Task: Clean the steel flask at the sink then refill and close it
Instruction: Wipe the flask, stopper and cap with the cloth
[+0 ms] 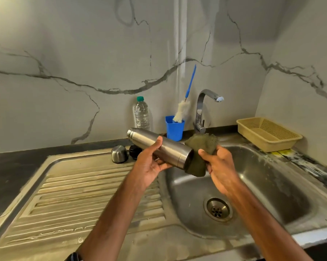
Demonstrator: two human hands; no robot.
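Flask (159, 147) up over the sink's (272, 176) left rim, tilted, open mouth pointing away. Steel cap (119, 154) and black stopper (134, 151) are off, standing at the drainboard's (83, 194) far edge. My left hand (151, 162) wraps its middle; my right hand (218, 164) pinches a green scrub cloth (202, 146) against the base. I'd say I'm mid-clean: rinse, refill and closing are all to come. Tap (206, 102) shows no water.

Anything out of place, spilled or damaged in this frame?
Nothing spilled or broken. The steel drainboard looks stained, and the dark counter right of the basin shows patchy yellow-white residue. The cylindrical steel flask, uncapped, looks undamaged.
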